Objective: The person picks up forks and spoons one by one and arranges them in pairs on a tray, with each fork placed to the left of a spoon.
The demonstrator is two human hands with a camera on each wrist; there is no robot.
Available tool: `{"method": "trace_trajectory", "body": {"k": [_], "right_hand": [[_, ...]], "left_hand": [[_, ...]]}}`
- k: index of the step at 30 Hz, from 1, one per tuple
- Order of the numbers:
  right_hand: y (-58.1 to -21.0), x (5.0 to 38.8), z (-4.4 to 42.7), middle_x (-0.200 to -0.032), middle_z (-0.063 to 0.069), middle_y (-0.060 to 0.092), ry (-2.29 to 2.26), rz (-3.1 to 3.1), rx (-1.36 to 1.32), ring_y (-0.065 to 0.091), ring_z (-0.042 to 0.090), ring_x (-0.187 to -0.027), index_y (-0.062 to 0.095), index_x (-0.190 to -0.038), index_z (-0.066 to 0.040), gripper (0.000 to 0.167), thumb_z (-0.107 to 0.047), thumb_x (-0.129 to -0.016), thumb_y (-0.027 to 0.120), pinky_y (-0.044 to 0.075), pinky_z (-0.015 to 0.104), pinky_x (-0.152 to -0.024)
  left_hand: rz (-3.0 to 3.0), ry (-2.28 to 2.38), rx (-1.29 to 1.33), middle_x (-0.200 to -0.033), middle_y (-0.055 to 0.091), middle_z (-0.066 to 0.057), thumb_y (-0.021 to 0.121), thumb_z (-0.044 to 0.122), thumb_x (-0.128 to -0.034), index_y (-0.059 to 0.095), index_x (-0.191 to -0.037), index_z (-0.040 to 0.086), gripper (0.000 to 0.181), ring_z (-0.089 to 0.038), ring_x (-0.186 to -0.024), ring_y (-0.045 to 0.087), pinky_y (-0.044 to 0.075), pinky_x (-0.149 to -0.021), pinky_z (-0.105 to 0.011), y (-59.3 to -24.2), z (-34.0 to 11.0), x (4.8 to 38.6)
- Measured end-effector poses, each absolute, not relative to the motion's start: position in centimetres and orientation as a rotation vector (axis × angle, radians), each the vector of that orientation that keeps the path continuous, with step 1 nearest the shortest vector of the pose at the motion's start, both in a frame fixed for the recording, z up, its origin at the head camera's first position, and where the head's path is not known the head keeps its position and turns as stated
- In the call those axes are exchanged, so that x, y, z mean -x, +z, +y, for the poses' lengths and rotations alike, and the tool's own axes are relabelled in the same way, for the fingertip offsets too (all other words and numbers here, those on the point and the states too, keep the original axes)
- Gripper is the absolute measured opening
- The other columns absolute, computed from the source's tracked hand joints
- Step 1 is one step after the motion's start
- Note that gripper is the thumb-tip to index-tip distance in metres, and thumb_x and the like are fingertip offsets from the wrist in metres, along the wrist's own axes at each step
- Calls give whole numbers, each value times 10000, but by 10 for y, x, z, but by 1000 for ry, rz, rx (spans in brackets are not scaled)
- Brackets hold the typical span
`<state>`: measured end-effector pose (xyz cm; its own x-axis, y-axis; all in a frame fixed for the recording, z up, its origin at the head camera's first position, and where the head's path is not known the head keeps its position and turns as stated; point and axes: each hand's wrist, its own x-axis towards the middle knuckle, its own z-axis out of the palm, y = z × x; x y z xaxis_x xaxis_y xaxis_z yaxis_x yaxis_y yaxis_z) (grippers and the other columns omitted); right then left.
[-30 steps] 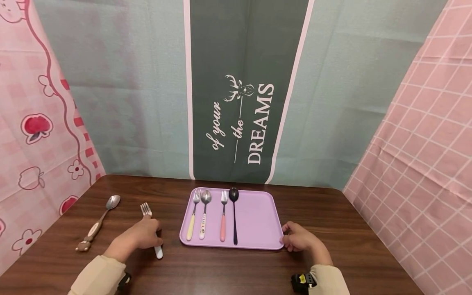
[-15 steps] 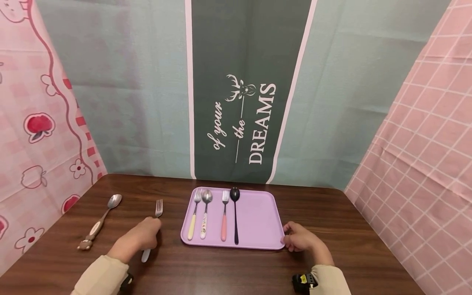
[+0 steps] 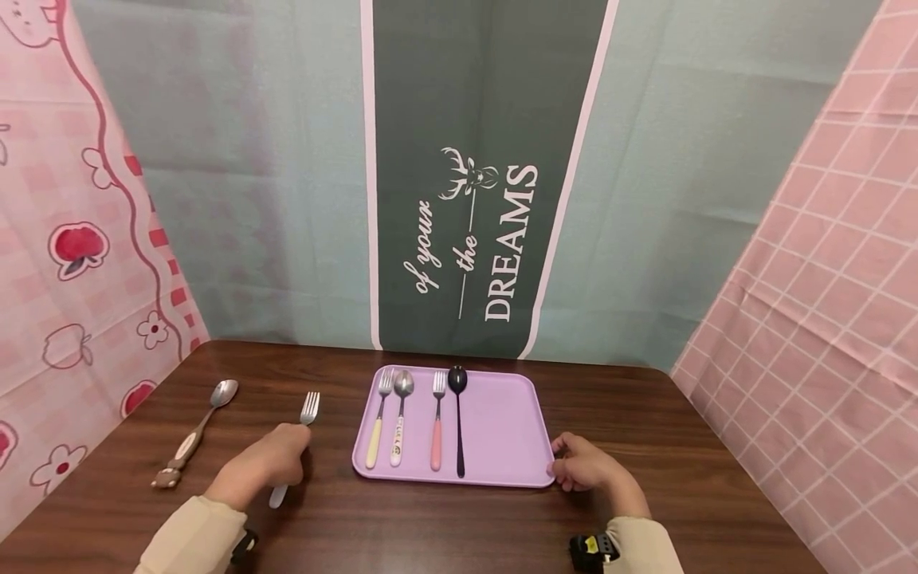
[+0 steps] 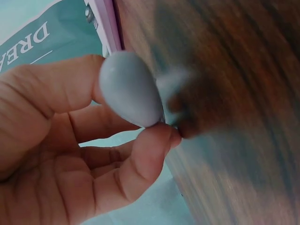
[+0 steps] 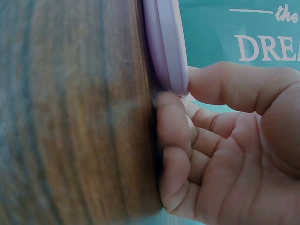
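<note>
In the head view, my left hand (image 3: 276,456) pinches a fork (image 3: 310,406) with a white handle left of the tray, tines pointing away. The left wrist view shows the rounded handle end (image 4: 129,89) between thumb and fingers. My right hand (image 3: 582,462) holds the near right corner of a lilac tray (image 3: 502,430); in the right wrist view the thumb and curled fingers meet at its rim (image 5: 176,51). On the tray lie a yellow-handled fork (image 3: 374,442), a spoon with a patterned white handle (image 3: 398,438), a pink-handled fork (image 3: 436,442) and a long black spoon (image 3: 460,430).
A spoon (image 3: 188,442) with a brown bear-shaped handle lies on the far left of the dark wooden table (image 3: 402,526). Fabric hangs behind the table (image 3: 308,199) and along both sides, patterned pink on the left and pink grid (image 3: 825,319) on the right.
My left hand has turned the fork, so its tines moved right and its handle end moved left. The right hand and the tray have stayed in place.
</note>
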<state>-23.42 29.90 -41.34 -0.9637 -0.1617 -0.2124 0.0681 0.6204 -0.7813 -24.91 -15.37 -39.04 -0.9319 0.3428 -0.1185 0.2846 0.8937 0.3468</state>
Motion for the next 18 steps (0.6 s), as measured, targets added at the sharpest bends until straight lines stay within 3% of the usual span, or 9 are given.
{"method": "trace_trajectory", "body": {"k": [18], "right_hand": [[-413,234,299,-623,85,517,-1267,2585,86,514,187,-536,470,-993,45,253,-25,-794,611,422,306,-498]], "left_hand": [[2974,571,-515,-651,441,-58,631,-81,-547,462,-670,47,246,-190,-558,446,404,-477,-308,-395,-155,252]]}}
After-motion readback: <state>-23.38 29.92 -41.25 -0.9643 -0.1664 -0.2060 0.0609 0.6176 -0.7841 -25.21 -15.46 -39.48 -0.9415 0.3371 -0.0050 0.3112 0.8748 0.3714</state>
